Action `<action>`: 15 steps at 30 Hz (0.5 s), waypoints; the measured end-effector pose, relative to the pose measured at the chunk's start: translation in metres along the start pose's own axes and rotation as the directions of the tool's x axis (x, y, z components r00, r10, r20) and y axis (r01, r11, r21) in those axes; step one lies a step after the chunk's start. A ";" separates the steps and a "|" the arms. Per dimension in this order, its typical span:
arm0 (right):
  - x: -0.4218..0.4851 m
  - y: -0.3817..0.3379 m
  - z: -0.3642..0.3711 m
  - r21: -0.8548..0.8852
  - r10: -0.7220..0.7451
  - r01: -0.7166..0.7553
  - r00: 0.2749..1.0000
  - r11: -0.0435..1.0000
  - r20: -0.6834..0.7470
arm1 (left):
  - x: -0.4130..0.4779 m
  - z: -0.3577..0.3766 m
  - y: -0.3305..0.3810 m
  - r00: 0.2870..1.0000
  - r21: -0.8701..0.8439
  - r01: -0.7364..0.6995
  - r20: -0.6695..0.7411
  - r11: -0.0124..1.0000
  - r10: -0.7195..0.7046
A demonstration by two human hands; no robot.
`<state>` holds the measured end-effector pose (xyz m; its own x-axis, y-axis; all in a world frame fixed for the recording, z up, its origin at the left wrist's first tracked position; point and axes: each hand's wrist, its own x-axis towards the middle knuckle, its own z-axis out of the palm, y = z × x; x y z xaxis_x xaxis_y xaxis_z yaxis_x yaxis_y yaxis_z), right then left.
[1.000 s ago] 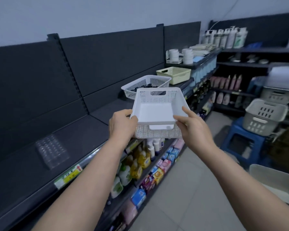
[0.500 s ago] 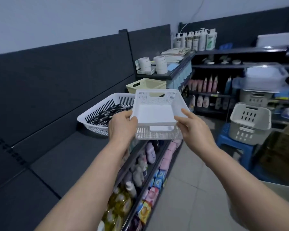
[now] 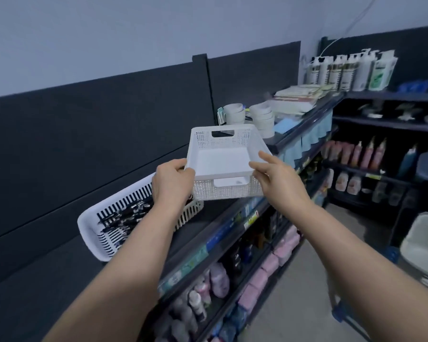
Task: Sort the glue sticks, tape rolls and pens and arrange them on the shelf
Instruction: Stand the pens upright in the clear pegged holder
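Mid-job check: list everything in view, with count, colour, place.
perforated basket: one, white, empty, held over the front of the top shelf.
slotted basket: one, white, on the top shelf.
pens: many, black, in the slotted basket.
tape rolls: two stacks, whitish, farther along the shelf.
books: one pile, pale, beyond the rolls.
pump bottles: one row, white, far corner shelf.
pink bottles: one row, right-hand shelving.
left hand: grips the perforated basket's near-left corner.
right hand: pinches its near-right rim.

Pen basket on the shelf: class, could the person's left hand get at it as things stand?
Probably not yet. The pen basket lies close by the left hand, nothing visibly between, but that hand grips the empty white basket, shared with the right hand.
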<state>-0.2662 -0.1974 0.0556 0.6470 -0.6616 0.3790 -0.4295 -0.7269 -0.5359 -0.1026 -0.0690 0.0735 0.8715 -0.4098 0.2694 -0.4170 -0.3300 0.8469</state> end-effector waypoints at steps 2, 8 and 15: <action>0.030 0.013 0.004 0.020 -0.021 0.020 1.000 1.000 0.023 | 0.020 0.017 0.000 1.000 0.002 0.020 -0.015 1.000 -0.020; 0.115 0.051 0.021 0.028 -0.050 0.049 0.998 0.998 0.042 | 0.088 0.069 -0.007 0.999 0.032 0.014 -0.031 0.999 -0.013; 0.187 0.088 0.038 0.036 -0.082 0.078 0.988 0.996 0.130 | 0.138 0.108 -0.007 0.999 0.151 0.015 -0.035 0.988 -0.010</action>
<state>-0.1589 -0.3778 0.0507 0.7564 -0.5703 0.3205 -0.3545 -0.7691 -0.5318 -0.0075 -0.2152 0.0551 0.8842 -0.3761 0.2769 -0.4378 -0.4606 0.7721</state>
